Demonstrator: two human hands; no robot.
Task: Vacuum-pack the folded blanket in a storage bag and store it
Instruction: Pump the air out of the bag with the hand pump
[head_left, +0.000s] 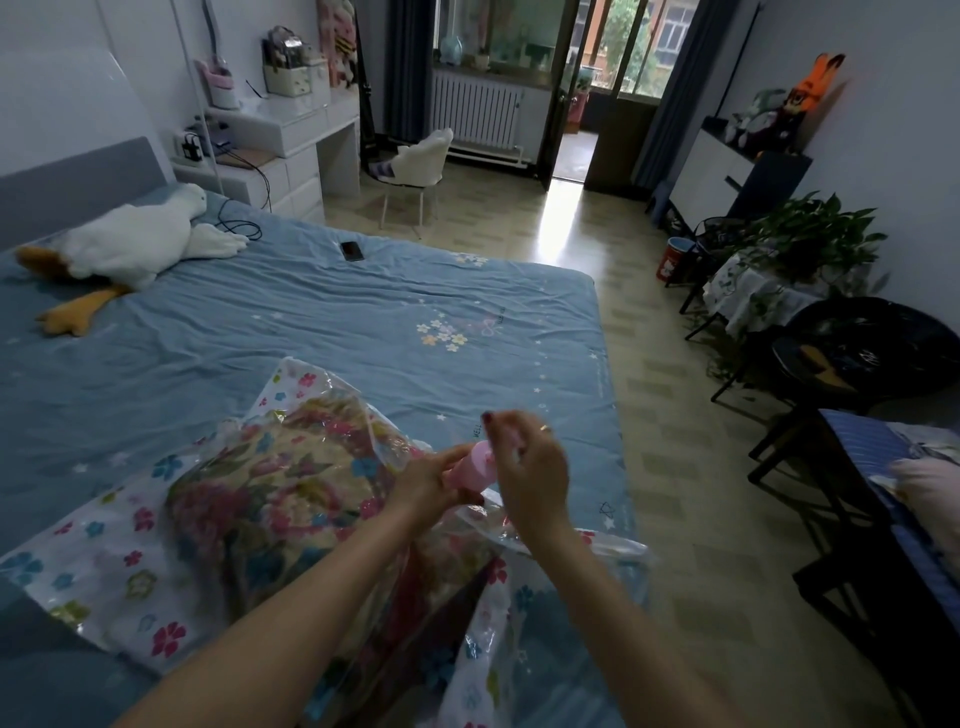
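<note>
A clear storage bag (130, 561) printed with small flowers lies on the blue bed (363, 322), near its front edge. Inside it sits the folded floral blanket (270, 499). Above the bag's right part, my left hand (431, 483) grips the body of a small pink pump (480, 465). My right hand (530, 467) is at the pump's upper end, fingers curled round its top. Part of the bag's plastic is lifted up under both hands.
A white goose plush (135, 249) lies at the bed's head, a black phone (352, 251) and a cable further along. A white chair (421, 161) and desk stand beyond. Plants, a round black chair (862, 353) and a dark table line the right side.
</note>
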